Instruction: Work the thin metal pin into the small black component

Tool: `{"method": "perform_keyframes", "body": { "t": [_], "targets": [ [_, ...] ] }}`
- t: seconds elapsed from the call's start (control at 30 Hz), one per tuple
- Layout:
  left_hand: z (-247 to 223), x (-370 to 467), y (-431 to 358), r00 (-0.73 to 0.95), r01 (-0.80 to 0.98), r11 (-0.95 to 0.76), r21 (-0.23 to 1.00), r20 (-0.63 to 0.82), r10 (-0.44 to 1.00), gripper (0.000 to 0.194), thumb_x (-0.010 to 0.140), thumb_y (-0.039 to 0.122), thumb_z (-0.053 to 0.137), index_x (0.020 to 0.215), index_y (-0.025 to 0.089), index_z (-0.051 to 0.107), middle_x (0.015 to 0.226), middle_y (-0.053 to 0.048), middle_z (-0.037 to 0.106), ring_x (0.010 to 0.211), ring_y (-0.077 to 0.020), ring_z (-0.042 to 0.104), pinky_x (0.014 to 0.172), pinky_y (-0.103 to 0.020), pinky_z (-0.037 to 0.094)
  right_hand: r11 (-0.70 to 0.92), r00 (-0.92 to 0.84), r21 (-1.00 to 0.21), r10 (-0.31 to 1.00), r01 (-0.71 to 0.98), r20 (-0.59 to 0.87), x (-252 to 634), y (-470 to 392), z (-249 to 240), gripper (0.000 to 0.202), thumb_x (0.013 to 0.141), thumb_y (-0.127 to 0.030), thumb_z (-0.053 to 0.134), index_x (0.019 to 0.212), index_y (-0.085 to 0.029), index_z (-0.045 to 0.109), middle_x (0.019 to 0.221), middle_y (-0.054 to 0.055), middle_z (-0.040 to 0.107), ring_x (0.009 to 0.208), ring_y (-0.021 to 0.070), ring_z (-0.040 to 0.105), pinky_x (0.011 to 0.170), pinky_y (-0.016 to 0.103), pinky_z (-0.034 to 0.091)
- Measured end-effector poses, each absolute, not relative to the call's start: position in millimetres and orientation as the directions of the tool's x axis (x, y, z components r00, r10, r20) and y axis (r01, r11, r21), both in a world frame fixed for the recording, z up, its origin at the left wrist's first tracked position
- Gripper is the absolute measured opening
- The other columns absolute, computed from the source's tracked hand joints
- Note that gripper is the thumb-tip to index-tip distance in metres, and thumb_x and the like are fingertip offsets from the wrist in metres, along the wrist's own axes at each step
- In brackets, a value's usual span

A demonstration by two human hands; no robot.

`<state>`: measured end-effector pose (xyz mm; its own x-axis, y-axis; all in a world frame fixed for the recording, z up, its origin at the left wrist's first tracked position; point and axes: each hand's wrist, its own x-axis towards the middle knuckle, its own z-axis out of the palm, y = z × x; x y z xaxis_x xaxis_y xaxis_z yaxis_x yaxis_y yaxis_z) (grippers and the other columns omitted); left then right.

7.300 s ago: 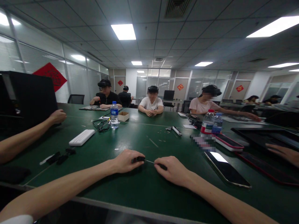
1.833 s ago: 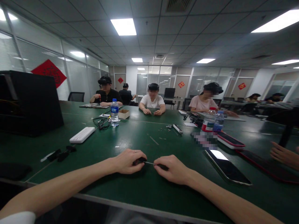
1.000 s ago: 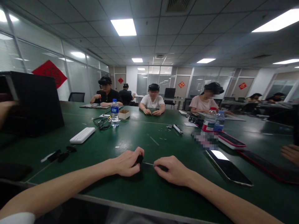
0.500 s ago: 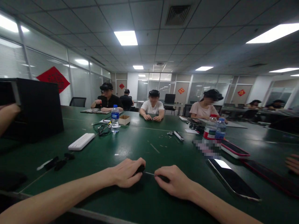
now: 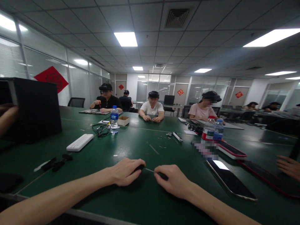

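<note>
Near the front middle of the green table [image 5: 131, 200], my left hand [image 5: 127, 172] is closed round a small black object [image 5: 140, 167], mostly hidden by the fingers. My right hand [image 5: 172, 181] grips a dark handle [image 5: 163, 176] between thumb and fingers. A thin light shaft [image 5: 149, 170] spans the short gap between the two hands. Where the shaft meets the black object is hidden. Both hands rest low over the tabletop, a little apart.
A phone [image 5: 231, 179] lies right of my right hand, bottles [image 5: 208, 131] behind it. At left are a white box-like device [image 5: 80, 142], black pieces [image 5: 56, 162] and a black case [image 5: 35, 109]. Another bottle [image 5: 114, 118] stands beyond. People sit around; another person's hand [image 5: 289, 166] is at far right.
The view has shifted slightly, so most things sit a little further left. Both my hands keep their grip, and their pose is nearly the same.
</note>
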<state>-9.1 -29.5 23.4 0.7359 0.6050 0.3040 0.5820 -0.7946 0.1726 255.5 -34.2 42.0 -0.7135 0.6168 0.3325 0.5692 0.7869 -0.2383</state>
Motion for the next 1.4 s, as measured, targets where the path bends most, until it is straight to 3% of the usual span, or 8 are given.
{"method": "perform_keyframes", "body": {
  "t": [0.33, 0.63, 1.0, 1.4],
  "targets": [
    [21.9, -9.6, -27.1, 0.738, 0.582, -0.795, 0.17, 0.299, 0.604, 0.028, 0.1, 0.028, 0.04, 0.126, 0.021, 0.046, 0.103, -0.005, 0.068, 0.085, -0.0217, 0.067, 0.075, -0.031, 0.048, 0.774, -0.715, -0.237, 0.633, 0.587, 0.296, 254.6, -33.8, 41.6, 0.026, 0.096, -0.031, 0.05, 0.096, -0.019, 0.073, 0.084, 0.005, 0.072, 0.07, 0.0159, 0.065, 0.065, 0.024, 0.047],
    [20.0, -10.3, -25.9, 0.742, 0.593, -0.79, 0.154, 0.277, 0.611, 0.031, 0.101, 0.033, 0.038, 0.129, 0.021, 0.046, 0.113, -0.007, 0.068, 0.095, -0.024, 0.068, 0.081, -0.034, 0.05, 0.75, -0.708, -0.211, 0.661, 0.627, 0.247, 254.3, -32.9, 40.7, 0.027, 0.096, -0.031, 0.049, 0.098, -0.018, 0.073, 0.085, 0.005, 0.073, 0.072, 0.0162, 0.066, 0.067, 0.024, 0.046],
    [23.0, -9.8, -27.4, 0.735, 0.605, -0.781, 0.152, 0.271, 0.622, 0.039, 0.1, 0.034, 0.041, 0.136, 0.019, 0.04, 0.102, -0.007, 0.071, 0.083, -0.0235, 0.07, 0.073, -0.032, 0.049, 0.753, -0.71, -0.209, 0.659, 0.625, 0.25, 254.8, -31.2, 38.0, 0.028, 0.096, -0.031, 0.049, 0.1, -0.018, 0.073, 0.085, 0.004, 0.073, 0.073, 0.0163, 0.066, 0.069, 0.025, 0.046],
    [24.4, -10.0, -27.7, 0.744, 0.59, -0.787, 0.18, 0.258, 0.617, 0.031, 0.1, 0.038, 0.043, 0.125, 0.02, 0.046, 0.097, -0.006, 0.07, 0.076, -0.0209, 0.067, 0.067, -0.029, 0.045, 0.743, -0.703, -0.215, 0.669, 0.634, 0.24, 254.3, -32.3, 39.2, 0.028, 0.096, -0.032, 0.049, 0.1, -0.02, 0.074, 0.086, 0.004, 0.073, 0.073, 0.0164, 0.066, 0.068, 0.025, 0.046]
  ]
}}
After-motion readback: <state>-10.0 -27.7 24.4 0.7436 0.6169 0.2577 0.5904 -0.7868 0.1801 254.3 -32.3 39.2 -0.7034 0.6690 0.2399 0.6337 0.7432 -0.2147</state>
